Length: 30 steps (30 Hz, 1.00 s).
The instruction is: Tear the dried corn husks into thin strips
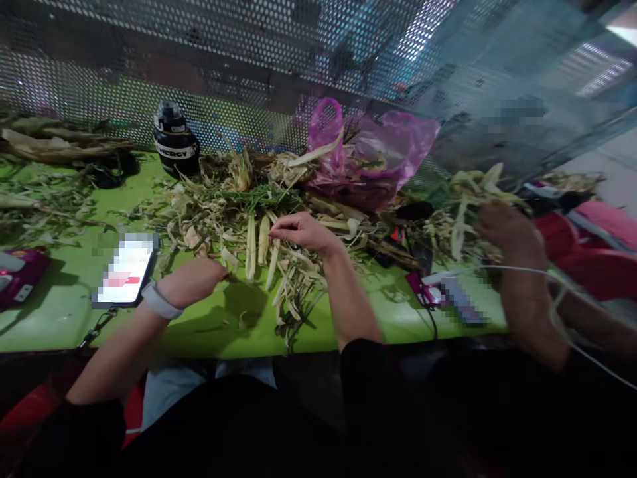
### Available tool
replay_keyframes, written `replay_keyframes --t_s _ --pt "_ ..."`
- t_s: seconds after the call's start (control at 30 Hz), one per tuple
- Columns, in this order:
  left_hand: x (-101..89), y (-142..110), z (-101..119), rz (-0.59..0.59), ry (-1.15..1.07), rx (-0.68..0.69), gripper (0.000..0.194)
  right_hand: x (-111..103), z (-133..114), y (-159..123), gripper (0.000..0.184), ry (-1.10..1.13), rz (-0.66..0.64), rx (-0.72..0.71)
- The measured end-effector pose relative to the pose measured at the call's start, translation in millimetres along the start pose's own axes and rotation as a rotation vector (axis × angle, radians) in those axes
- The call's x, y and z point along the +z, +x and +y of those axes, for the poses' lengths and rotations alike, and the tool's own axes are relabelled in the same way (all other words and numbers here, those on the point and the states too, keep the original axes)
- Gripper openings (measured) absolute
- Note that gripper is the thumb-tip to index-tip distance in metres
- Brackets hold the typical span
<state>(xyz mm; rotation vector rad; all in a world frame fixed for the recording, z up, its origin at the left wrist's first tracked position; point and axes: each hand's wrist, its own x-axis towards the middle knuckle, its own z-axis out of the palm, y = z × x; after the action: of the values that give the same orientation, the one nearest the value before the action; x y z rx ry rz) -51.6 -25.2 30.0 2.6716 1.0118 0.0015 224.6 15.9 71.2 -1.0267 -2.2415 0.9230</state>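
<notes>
My left hand (pixel 194 282), with a pale band on its wrist, is curled low over the green table (pixel 189 335). Its fingers are bent together at a small dark tip of something I cannot make out. To its right, my right hand (pixel 303 232) pinches thumb and fingers together above pale yellow strips, which look like folded husk (pixel 251 251). Whatever lies between those fingertips is too small to name. Dry, shredded plant leaves (pixel 194 209) are heaped behind both hands. A loose bunch of pale strips (pixel 293 289) lies below my right wrist.
A lit phone (pixel 127 272) lies left of my left hand. Behind stand a black bottle (pixel 175 149) and a pink plastic bag (pixel 378 159) against a perforated metal screen (pixel 249 73). At right, another person's hand (pixel 507 229) touches husks, near a device (pixel 460 302) and white cable.
</notes>
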Motion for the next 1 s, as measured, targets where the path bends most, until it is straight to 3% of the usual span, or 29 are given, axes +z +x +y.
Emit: replay_keyframes --t_s 0.17,0.23,0.27,0.37,0.43,0.5,0.6,0.77,0.9,1.0 --pt "-21.9 -7.0 26.9 -0.237 -0.624 0.431 0.02 30.5 -18.0 10.1 0.027 0.019 0.22 -0.168" --pt "-33.5 -10.6 24.5 -0.243 -0.911 0.487 0.018 48.5 -9.6 22.2 0.027 0.06 0.281 -0.162" --pt "-36.8 -11.4 19.8 -0.149 -1.041 0.444 0.018 56.6 -2.3 28.4 0.026 0.09 0.283 -0.132" --pt "-36.8 -7.5 -2.0 0.511 -1.4 0.18 0.016 71.4 21.8 41.6 0.026 0.344 0.328 0.04" --pt "-31.9 -0.6 -16.0 0.741 -1.571 0.04 0.016 71.9 32.3 44.4 0.022 0.652 0.362 0.158" --pt "-26.3 7.5 -24.7 0.795 -1.641 -0.097 0.017 67.4 35.3 43.3 0.017 0.944 0.384 0.186" --pt "-18.6 17.4 -26.7 0.779 -1.698 -0.224 0.02 59.9 28.2 38.2 0.016 1.238 0.356 0.089" --pt "-9.9 24.3 -18.9 0.663 -1.671 -0.324 0.022 59.1 5.4 30.5 0.035 1.452 0.271 0.019" --pt "-6.8 26.8 -14.9 0.657 -1.598 -0.286 0.018 67.3 -3.7 29.6 0.038 1.208 0.245 0.126" --pt "-4.6 29.3 -11.8 0.677 -1.498 -0.263 0.016 76.9 -1.3 30.4 0.031 0.728 0.324 0.144"
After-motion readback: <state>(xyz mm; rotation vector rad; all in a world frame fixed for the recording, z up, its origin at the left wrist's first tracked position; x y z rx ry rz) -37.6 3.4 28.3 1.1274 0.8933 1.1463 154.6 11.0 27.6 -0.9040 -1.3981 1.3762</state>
